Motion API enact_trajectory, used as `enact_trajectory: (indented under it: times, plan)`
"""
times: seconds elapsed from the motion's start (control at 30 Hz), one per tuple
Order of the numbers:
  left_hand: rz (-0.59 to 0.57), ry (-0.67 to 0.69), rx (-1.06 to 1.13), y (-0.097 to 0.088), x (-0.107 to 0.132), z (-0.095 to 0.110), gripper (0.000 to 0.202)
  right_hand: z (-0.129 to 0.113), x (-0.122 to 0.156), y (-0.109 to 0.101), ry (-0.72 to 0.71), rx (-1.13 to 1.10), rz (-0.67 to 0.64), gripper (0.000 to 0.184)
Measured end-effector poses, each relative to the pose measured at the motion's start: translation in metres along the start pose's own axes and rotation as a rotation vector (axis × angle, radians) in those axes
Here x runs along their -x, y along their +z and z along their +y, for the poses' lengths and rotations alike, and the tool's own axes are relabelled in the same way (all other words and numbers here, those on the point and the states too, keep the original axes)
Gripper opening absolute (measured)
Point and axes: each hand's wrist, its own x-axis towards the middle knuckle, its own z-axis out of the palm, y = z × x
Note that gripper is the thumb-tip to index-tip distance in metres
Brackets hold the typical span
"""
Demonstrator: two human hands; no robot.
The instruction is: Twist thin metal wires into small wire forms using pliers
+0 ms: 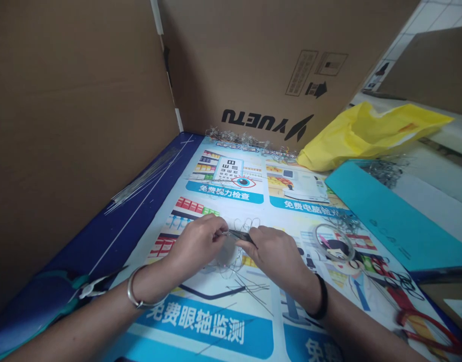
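Note:
My left hand [198,241] is closed, with thumb and fingertips pinching a thin metal wire above the printed sheet. My right hand [276,246] is wrapped around small dark-jawed pliers [239,235], whose tip points left and meets the wire at my left fingertips. Bent wire loops [249,222] show just behind and below the pliers. Several loose straight wires [251,289] lie on the sheet in front of my hands. The exact shape of the pinched wire is partly hidden by my fingers.
Cardboard panels [253,65] wall the back and left. Long straight wires [140,181] lie left, near teal-handled pliers [72,296]. Bent wire pieces [246,138] line the back. Rightward are a tape roll [316,241], red-handled scissors [423,329], a teal board [396,216] and a yellow bag [366,133].

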Motion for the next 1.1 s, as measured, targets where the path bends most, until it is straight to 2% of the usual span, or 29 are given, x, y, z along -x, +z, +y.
enact_trajectory:
  times: [0.2, 0.43, 0.53, 0.63, 0.77, 1.1]
  plan:
    - [-0.005, -0.047, 0.110, -0.003, 0.000, 0.003, 0.013, 0.001, -0.001, 0.000, 0.056, -0.057, -0.043, 0.048]
    - [-0.011, -0.174, 0.177, -0.003, 0.004, 0.006, 0.016, 0.005, -0.004, 0.002, 0.117, -0.251, -0.086, 0.049]
    - [0.015, -0.109, 0.162, -0.001, 0.007, 0.004, 0.011, 0.008, -0.005, 0.001, 0.149, -0.361, -0.096, 0.051]
    - [0.051, -0.021, 0.170, 0.001, 0.009, 0.000, 0.015, 0.008, -0.005, 0.000, 0.178, -0.472, -0.097, 0.054]
    - [0.049, 0.042, 0.177, 0.004, 0.010, -0.003, 0.016, 0.004, -0.002, 0.000, 0.153, -0.562, -0.109, 0.053]
    - [0.051, -0.026, 0.164, 0.002, 0.012, 0.002, 0.012, -0.002, 0.001, 0.005, 0.116, -0.542, -0.140, 0.052]
